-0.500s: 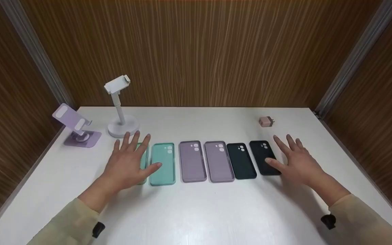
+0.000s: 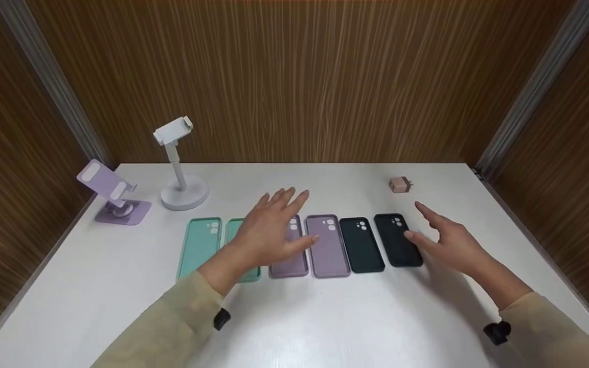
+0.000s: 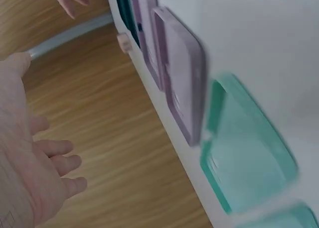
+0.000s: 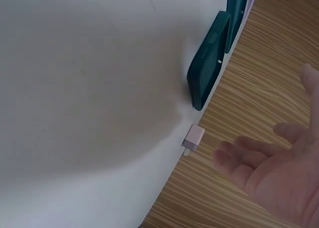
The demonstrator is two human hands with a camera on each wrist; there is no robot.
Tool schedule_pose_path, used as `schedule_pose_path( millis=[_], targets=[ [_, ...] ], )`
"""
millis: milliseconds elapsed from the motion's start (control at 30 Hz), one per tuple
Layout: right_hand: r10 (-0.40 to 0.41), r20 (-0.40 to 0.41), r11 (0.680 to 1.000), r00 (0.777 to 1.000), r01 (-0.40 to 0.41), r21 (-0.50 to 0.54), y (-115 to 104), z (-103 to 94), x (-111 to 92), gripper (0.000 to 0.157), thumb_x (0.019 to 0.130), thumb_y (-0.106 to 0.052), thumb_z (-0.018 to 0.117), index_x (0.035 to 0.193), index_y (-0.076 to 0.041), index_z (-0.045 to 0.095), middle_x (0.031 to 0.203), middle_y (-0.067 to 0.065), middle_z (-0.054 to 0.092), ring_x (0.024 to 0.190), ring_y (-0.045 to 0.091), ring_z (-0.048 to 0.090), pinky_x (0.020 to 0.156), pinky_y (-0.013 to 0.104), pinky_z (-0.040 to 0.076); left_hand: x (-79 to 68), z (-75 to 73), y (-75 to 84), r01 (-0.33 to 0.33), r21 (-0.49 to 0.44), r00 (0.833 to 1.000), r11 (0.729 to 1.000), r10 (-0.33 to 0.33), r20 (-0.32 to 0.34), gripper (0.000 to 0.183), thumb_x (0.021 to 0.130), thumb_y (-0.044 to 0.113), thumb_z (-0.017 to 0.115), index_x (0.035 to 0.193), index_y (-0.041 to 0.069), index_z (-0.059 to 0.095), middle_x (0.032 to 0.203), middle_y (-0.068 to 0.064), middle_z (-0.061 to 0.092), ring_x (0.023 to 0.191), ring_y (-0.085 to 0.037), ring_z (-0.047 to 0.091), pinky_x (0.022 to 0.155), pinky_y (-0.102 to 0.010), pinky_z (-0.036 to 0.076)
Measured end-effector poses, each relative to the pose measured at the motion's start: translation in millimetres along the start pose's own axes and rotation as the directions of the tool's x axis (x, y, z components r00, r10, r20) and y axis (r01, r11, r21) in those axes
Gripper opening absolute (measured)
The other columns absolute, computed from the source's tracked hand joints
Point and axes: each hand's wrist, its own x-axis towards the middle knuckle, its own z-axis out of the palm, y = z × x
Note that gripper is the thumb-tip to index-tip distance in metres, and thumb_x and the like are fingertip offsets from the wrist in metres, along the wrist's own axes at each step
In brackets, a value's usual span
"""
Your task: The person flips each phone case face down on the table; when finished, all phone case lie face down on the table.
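A row of phone cases lies on the white table, hollow sides up. Above the second mint green case (image 2: pixel 251 273) and the left purple case (image 2: pixel 294 268), my left hand (image 2: pixel 269 235) hovers with spread fingers and hides parts of both. The first mint case (image 2: pixel 200 245) and the right purple case (image 2: pixel 327 255) flank it. Two dark green cases (image 2: pixel 363 253) (image 4: pixel 207 63) end the row. Beside the outer dark case (image 2: pixel 397 245), my right hand (image 2: pixel 448 245) is held over the table, thumb apart from its extended fingers. Neither hand holds anything.
A pink plug charger (image 2: pixel 399 185) lies behind the dark cases. At the back left stand a white phone stand (image 2: pixel 184 194) and a purple phone stand (image 2: pixel 105 181). Wood-grain panels (image 2: pixel 294 82) enclose the table at the back and both sides.
My left hand has moved right, from over the mint cases to over the second mint and left purple cases, uncovering the first mint case. My right hand has turned, its fingers closer together.
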Motion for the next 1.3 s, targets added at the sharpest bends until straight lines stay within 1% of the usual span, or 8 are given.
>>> schedule_pose_path(
  millis=[167,300,533,667,833,1033,1133,1300],
  targets=[
    [-0.003,0.01,0.997,1.0,0.002,0.077,0.9,-0.5,2.3,0.084,0.106,-0.054,0.061,0.169,-0.011,0.026,0.155,0.034,0.047,0.137,0.053,0.052,0.109,0.065,0.045,25.4,12.3,29.9,-0.053,-0.067,0.999,0.996,0.052,-0.006,0.09,0.099,0.071,0.053,0.169,0.022,0.029,0.169,-0.01,0.038,0.155,-0.028,0.036,0.126,-0.052,0.026],
    [0.029,0.025,0.992,0.999,-0.032,0.122,4.5,-1.5,2.8,0.083,0.106,-0.051,0.061,0.169,-0.011,0.026,0.152,0.034,0.049,0.136,0.052,0.054,0.108,0.064,0.046,44.2,28.7,52.4,-0.073,-0.158,0.997,0.985,0.071,-0.02,0.087,0.1,0.07,0.056,0.169,0.022,0.032,0.166,-0.007,0.043,0.15,-0.025,0.044,0.123,-0.048,0.035],
    [0.095,0.083,0.969,0.992,-0.111,0.22,9.5,6.2,3.1,0.087,0.105,-0.057,0.06,0.17,-0.01,0.023,0.153,0.033,0.049,0.137,0.054,0.051,0.107,0.065,0.047,62.1,61.8,85.2,-0.035,-0.323,0.999,0.946,0.037,0.0,0.085,0.098,0.068,0.062,0.167,0.025,0.037,0.162,-0.002,0.049,0.145,-0.022,0.05,0.117,-0.042,0.044],
    [0.133,0.135,0.932,0.982,-0.17,0.319,12.8,11.2,2.3,0.089,0.106,-0.056,0.059,0.17,-0.01,0.02,0.157,0.033,0.045,0.14,0.05,0.051,0.106,0.059,0.051,69.2,76.8,99.4,-0.021,-0.376,0.999,0.926,0.036,0.032,0.085,0.096,0.067,0.065,0.165,0.024,0.04,0.161,-0.003,0.051,0.145,-0.019,0.05,0.116,-0.038,0.044],
    [0.17,0.184,0.87,0.968,-0.235,0.434,18.1,19.3,1.1,0.089,0.107,-0.054,0.059,0.17,-0.008,0.017,0.159,0.033,0.042,0.141,0.045,0.051,0.106,0.051,0.053,75.1,92.7,109.4,0.001,-0.411,0.997,0.911,0.032,0.073,0.086,0.095,0.066,0.068,0.164,0.022,0.043,0.159,-0.002,0.052,0.144,-0.017,0.05,0.116,-0.037,0.043],
    [0.218,0.207,0.817,0.954,-0.295,0.496,21.8,25.8,1.8,0.088,0.107,-0.052,0.058,0.17,-0.006,0.016,0.161,0.032,0.04,0.139,0.046,0.052,0.113,0.057,0.045,80.0,108.2,112.6,0.029,-0.414,0.992,0.91,0.024,0.122,0.086,0.093,0.063,0.072,0.163,0.021,0.045,0.158,-0.005,0.053,0.142,-0.02,0.052,0.116,-0.036,0.042],
    [0.234,0.209,0.812,0.95,-0.309,0.495,23.7,30.2,1.4,0.085,0.108,-0.049,0.058,0.169,-0.005,0.018,0.162,0.032,0.038,0.139,0.045,0.051,0.111,0.055,0.046,80.6,116.4,113.3,0.055,-0.419,0.989,0.906,0.008,0.146,0.085,0.092,0.062,0.074,0.162,0.021,0.046,0.158,-0.005,0.053,0.143,-0.021,0.05,0.118,-0.036,0.04],
    [0.227,0.175,0.832,0.958,-0.284,0.476,28.1,37.1,-0.1,0.079,0.109,-0.042,0.059,0.167,0.0,0.025,0.161,0.03,0.042,0.142,0.042,0.048,0.1,0.04,0.051,80.1,127.2,114.7,0.061,-0.411,0.988,0.91,0.003,0.155,0.085,0.091,0.06,0.077,0.159,0.018,0.05,0.154,-0.006,0.057,0.14,-0.02,0.053,0.116,-0.032,0.041]
  ],
)
